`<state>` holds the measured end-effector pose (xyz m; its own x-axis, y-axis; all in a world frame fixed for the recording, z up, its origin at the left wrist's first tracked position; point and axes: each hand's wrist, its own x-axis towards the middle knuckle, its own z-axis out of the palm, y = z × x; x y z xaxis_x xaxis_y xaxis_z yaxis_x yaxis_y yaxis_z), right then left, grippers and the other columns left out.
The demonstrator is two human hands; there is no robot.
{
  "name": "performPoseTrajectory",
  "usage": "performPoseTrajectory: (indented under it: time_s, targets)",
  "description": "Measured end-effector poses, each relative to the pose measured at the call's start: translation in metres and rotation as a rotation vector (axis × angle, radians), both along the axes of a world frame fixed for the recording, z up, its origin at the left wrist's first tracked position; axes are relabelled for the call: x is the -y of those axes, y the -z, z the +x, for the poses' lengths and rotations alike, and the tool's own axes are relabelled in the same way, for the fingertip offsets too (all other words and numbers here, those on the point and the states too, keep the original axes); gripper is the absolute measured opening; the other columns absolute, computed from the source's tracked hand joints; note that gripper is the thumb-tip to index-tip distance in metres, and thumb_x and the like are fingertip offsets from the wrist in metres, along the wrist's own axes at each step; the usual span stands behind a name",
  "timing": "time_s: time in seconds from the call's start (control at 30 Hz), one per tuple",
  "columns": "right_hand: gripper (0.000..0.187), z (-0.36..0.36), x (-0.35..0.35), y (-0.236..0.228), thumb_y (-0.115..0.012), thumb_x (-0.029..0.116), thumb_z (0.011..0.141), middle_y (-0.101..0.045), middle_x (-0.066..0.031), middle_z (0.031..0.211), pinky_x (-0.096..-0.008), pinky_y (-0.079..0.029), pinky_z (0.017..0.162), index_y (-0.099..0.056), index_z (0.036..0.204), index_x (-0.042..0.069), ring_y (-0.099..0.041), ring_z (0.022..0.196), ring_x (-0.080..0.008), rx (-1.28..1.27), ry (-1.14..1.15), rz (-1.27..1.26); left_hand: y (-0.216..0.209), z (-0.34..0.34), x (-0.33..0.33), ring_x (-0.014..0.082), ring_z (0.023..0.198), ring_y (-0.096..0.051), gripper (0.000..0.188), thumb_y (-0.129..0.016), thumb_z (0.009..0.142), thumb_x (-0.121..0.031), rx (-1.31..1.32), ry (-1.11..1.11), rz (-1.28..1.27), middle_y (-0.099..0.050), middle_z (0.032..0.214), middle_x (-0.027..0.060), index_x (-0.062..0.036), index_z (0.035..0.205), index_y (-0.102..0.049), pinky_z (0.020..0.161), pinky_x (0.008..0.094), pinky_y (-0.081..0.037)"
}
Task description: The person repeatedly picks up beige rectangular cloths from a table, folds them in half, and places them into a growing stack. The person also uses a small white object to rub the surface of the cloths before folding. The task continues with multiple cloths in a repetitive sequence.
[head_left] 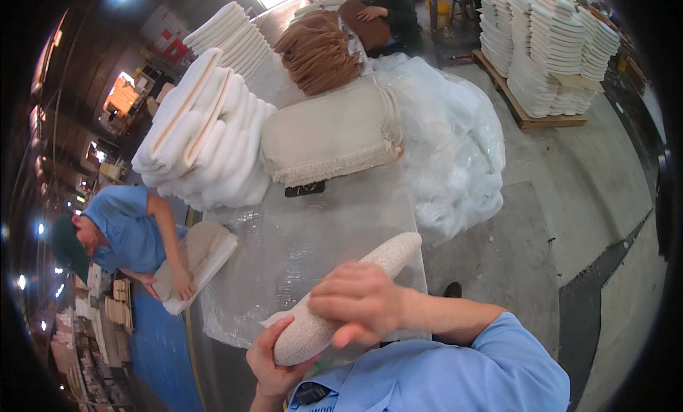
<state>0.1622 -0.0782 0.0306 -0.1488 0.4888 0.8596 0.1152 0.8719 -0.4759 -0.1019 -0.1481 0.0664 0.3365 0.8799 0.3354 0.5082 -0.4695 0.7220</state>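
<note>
Item: beige textured cushion cover, rolled point(348, 295), held above the near edge of the plastic-wrapped table point(313, 227). Left hand point(270, 359) cups its lower end, fingers closed round it; right hand point(359, 305) curled over the middle, gripping from above. Far end of the table: folded beige cushion point(331, 131), white foam pad stack point(203, 138), brown cover pile point(320, 53). Co-worker point(117, 231) at the left edge presses another pad. Risk, judged: the free upper end could unroll or slip off the slick plastic if either grip loosens
</note>
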Motion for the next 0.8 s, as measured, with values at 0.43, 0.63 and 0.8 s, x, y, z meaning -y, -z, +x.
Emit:
performPoseTrajectory:
  time_s: [0.43, 0.63, 0.8]
  targets:
    - [0.04, 0.056, -0.043, 0.179, -0.045, 0.031, 0.106, -0.065, -0.0189, 0.082, -0.0502, -0.05, 0.078, -0.065, 0.085, 0.004, -0.064, 0.084, -0.0416, 0.042, 0.479, -0.528, 0.04, -0.054, 0.008, 0.0282, 0.105, -0.076, 0.083, -0.099, 0.075, -0.03, 0.047, -0.169, 0.028, -0.077, 0.114, 0.0204, 0.0059, 0.138, -0.06, 0.096, 0.0406, -0.059]
    - [0.048, 0.05, -0.035, 0.217, -0.048, 0.04, 0.111, -0.068, -0.0089, 0.083, -0.0389, -0.048, 0.073, -0.069, 0.088, 0.002, -0.062, 0.079, -0.021, -0.475, 0.43, -1.088, 0.082, -0.084, 0.031, 0.0265, 0.115, -0.07, 0.095, -0.094, 0.082, -0.04, 0.285, -0.268, -0.029, -0.066, 0.132, 0.0184, 0.0068, 0.15, -0.047, 0.1, 0.0398, -0.056]
    - [0.048, 0.069, -0.045, 0.2, -0.054, 0.037, 0.11, -0.063, -0.0024, 0.075, -0.0336, -0.046, 0.067, -0.069, 0.079, 0.003, -0.056, 0.073, -0.0131, -0.774, 0.557, -1.023, 0.125, -0.089, 0.047, 0.0255, 0.124, -0.065, 0.099, -0.09, 0.088, -0.038, 0.487, -0.228, -0.23, -0.06, 0.144, 0.016, 0.0038, 0.161, -0.037, 0.107, 0.0398, -0.051]
